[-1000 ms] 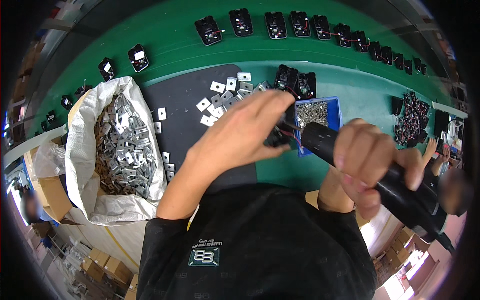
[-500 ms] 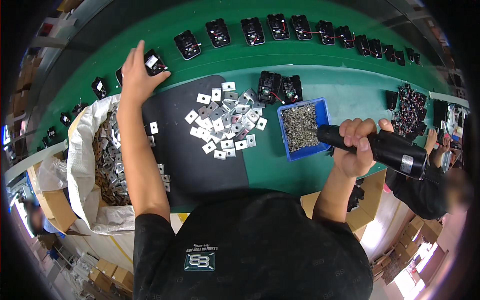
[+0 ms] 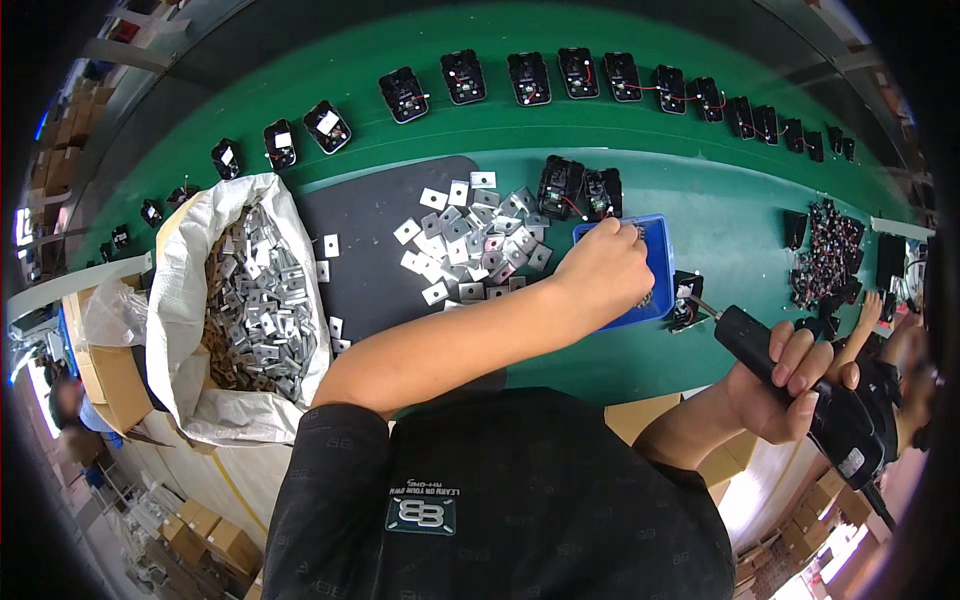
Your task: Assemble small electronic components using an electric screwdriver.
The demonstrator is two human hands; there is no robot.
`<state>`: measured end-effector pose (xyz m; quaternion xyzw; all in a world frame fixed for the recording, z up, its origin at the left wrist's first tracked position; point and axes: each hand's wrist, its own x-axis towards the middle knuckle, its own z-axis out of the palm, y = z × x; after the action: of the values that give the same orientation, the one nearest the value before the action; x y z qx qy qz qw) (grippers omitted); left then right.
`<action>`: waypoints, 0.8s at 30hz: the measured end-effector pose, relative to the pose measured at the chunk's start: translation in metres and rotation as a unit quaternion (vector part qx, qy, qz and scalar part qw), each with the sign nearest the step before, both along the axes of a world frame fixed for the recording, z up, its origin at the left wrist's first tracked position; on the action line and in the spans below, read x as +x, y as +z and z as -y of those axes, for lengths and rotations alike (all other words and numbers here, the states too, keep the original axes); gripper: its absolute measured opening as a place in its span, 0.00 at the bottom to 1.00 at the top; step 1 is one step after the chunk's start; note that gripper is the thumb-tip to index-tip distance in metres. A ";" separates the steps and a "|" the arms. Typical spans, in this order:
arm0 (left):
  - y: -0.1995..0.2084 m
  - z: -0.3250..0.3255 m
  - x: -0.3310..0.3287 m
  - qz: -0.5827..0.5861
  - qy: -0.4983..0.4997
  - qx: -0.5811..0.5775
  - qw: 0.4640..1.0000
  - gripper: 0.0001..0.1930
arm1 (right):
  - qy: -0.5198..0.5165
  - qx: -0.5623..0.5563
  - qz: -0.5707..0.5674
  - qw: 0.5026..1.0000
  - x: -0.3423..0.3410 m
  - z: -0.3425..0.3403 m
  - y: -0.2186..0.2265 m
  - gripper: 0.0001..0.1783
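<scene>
My left hand reaches across into a blue tray of small metal screws; its fingers are curled down, with the tips hidden among them. In my right hand is a black electric screwdriver, its bit pointing up and left. Close to the bit stands a small black housing with a white label, right of the tray. Two black housings with red wires lie just beyond the tray. Left of it, square metal plates with holes are spread over a dark mat.
A white woven sack full of metal plates stands at the left. Black housings line the green belt along the far side. Small wired parts are heaped at the right, near another person's hand. An open carton sits below the table edge.
My left hand has left the housings on the belt and come into the screw tray. The screwdriver has moved right and nearer, away from the tray. The labelled housing now shows beside the tray.
</scene>
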<state>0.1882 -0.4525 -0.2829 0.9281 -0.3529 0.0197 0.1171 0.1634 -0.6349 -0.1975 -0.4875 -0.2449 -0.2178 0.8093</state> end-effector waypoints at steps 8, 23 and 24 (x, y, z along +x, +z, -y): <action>-0.012 0.001 0.003 0.052 0.010 -0.102 0.993 0.03 | 0.038 0.036 -0.005 0.999 0.001 0.005 -0.003 0.26; 0.012 -0.016 -0.010 -0.274 0.042 -0.428 0.860 0.06 | 0.052 0.066 0.003 0.996 0.000 -0.003 0.010 0.26; 0.015 -0.019 -0.014 -0.408 0.081 -0.532 0.738 0.06 | 0.063 0.084 -0.003 0.994 -0.002 -0.009 0.018 0.22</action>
<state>0.1741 -0.4336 -0.2676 0.6592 -0.1275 -0.1667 0.7221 0.1611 -0.6262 -0.1791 -0.4017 -0.2535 -0.1850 0.8603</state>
